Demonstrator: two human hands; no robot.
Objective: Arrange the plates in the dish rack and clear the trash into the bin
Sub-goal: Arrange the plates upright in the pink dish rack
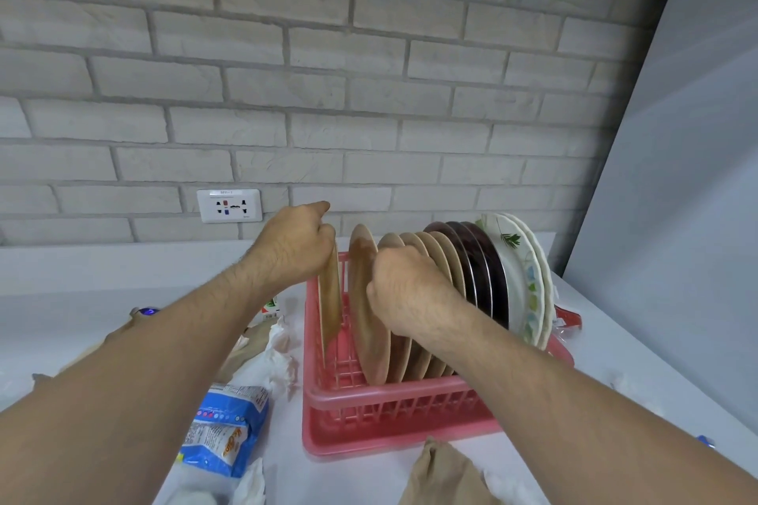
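Note:
A pink dish rack [369,414] stands on the white counter, filled with upright plates. At its left end my left hand [293,248] is shut on the top rim of a beige plate [330,299] standing on edge. Just right of it my right hand [406,291] grips the rim of a second beige plate [367,312]. Behind that stand several more beige plates [445,258], dark maroon plates [482,266] and white floral plates [521,279]. Trash lies around the rack: a blue snack bag [223,430], crumpled white tissues [283,357] and a brown paper bag [443,471].
A brick wall with a white power socket [229,205] runs behind the counter. A grey panel [676,176] rises at the right. A red wrapper [568,320] lies behind the rack, a small carton [270,307] to its left, more tissue [631,385] at the right.

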